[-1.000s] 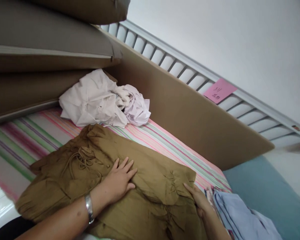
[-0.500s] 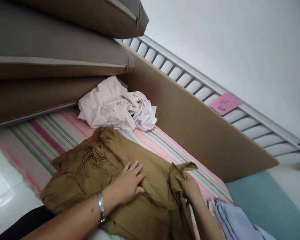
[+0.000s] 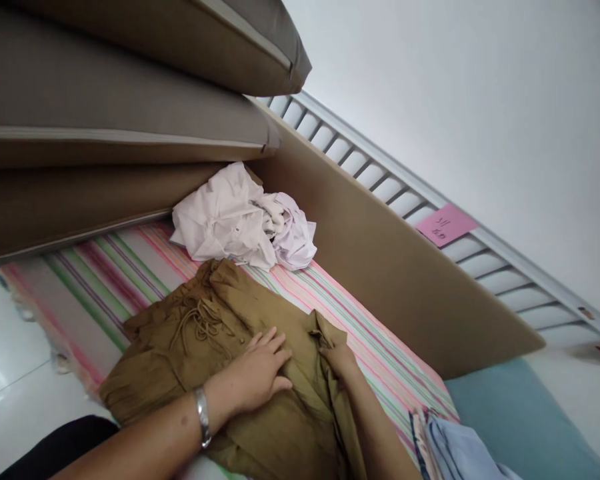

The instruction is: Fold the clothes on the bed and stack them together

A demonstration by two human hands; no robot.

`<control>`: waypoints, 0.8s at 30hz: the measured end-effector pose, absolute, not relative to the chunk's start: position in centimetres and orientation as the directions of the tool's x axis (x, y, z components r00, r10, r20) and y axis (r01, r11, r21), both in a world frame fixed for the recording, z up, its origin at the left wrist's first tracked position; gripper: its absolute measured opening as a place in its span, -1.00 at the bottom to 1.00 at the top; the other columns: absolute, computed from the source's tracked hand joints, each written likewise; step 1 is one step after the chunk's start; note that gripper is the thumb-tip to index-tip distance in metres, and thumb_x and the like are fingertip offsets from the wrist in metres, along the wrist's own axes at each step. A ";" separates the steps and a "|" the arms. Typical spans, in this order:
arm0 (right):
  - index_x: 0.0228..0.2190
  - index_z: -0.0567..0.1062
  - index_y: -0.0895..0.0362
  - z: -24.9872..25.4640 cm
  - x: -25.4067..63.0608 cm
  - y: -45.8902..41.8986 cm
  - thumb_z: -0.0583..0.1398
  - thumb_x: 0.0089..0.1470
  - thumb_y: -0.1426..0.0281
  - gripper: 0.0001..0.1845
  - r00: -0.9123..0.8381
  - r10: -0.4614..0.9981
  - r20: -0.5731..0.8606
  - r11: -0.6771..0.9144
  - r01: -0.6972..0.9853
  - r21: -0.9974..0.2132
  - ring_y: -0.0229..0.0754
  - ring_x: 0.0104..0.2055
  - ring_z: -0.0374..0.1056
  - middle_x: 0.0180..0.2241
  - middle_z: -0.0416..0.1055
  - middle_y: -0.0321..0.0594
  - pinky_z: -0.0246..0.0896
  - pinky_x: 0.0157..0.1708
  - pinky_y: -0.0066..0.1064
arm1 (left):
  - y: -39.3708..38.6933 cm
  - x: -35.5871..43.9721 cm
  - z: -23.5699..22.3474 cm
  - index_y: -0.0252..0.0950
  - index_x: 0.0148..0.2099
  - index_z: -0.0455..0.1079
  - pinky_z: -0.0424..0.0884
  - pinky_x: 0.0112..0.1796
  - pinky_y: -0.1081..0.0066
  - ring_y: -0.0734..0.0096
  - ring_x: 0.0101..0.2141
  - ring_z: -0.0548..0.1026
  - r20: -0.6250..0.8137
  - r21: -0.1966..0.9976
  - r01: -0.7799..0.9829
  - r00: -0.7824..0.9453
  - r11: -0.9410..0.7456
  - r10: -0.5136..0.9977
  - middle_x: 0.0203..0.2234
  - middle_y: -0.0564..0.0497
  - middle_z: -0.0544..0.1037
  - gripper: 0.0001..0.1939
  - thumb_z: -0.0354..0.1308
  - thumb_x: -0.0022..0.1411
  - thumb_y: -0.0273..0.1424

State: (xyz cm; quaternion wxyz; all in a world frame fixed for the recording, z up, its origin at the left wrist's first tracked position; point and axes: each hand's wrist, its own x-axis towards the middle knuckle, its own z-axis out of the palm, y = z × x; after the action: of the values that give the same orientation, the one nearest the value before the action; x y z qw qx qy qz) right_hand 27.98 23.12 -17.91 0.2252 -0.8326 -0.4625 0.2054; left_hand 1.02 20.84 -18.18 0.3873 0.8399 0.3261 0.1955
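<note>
Brown garment (image 3: 205, 350): laid on the striped sheet (image 3: 70, 293), low centre, partly under my left forearm and cut off by the bottom edge. Biggest stuff: white wall (image 3: 455, 87) behind everything; grey-brown padded slabs (image 3: 130, 100) stacked upper left; tan panel (image 3: 375, 267) standing along the sheet's far side, slatted rail (image 3: 353, 160) behind it. Teal cushion (image 3: 510, 413) sits past the panel's right end.

Smaller: white cloth bundle (image 3: 220, 213), crumpled up in the corner by slabs and panel, just beyond the garment; can't tell if they touch. Blue cloth (image 3: 465, 447), folded, lower right, clear of the garment. Probably parked at either end to leave the middle as working room.

Hands: near each other, not touching. My left hand (image 3: 260, 367) is palm down, fingers extended, flat on the fabric; I read that as an anchor so the cloth doesn't skid. My right hand (image 3: 337, 357) is clamped on the garment's turned-back end, fingertips partly buried in the fold, likely to control that loose flap.

Orientation: long axis runs upper left to lower right. Gathered waist points upper left, towards the slabs; turned-back end is at my right hand. Drawstring (image 3: 200, 320) lies loosely coiled on top near the waist, so I'd call this front side up. Smallest bits: pink note (image 3: 447, 225) on the rail, silver bracelet (image 3: 203, 417) on my left wrist.
</note>
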 end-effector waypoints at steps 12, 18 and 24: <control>-0.37 0.44 0.14 -11.8 15.4 25.7 0.33 -0.34 0.33 -0.62 0.213 0.887 -0.410 -0.422 0.014 -0.906 -0.14 -0.45 0.41 -0.51 0.47 -0.22 0.30 -0.43 -0.35 | 21.7 -2.2 -17.7 -0.35 0.19 0.22 0.18 0.09 0.18 0.15 0.11 0.30 -0.138 0.955 -0.155 0.525 0.253 0.840 0.14 -0.25 0.31 -0.42 -0.04 0.23 -0.12; -0.47 0.42 0.14 -17.7 6.2 29.8 0.28 -0.34 0.36 -0.74 0.294 0.913 -0.283 -0.304 0.028 -0.952 -0.25 -0.54 0.29 -0.63 0.36 -0.39 0.22 -0.46 -0.41 | 22.1 -5.3 -17.9 -0.24 0.01 0.33 0.37 -0.19 0.29 0.21 -0.12 0.46 -0.368 0.587 -0.500 0.537 0.638 0.759 -0.06 -0.11 0.49 -0.41 -0.10 0.17 0.09; -0.48 0.44 0.15 -20.4 1.9 30.4 0.20 -0.35 0.45 -0.78 0.379 0.903 -0.203 -0.247 0.071 -0.967 -0.26 -0.54 0.25 -0.64 0.35 -0.40 0.18 -0.46 -0.42 | 22.0 -9.1 -18.3 -0.17 0.02 0.30 0.41 -0.27 0.27 0.15 -0.09 0.45 -0.377 0.642 -0.475 0.487 0.601 0.788 -0.08 -0.07 0.50 -0.42 0.03 0.09 0.10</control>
State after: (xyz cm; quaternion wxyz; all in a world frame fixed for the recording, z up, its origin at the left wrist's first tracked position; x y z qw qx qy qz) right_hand 1.90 30.41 -20.43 0.4937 -0.6676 -0.3646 0.4215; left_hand -9.05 22.03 -18.32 0.8301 0.2339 0.3340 0.3804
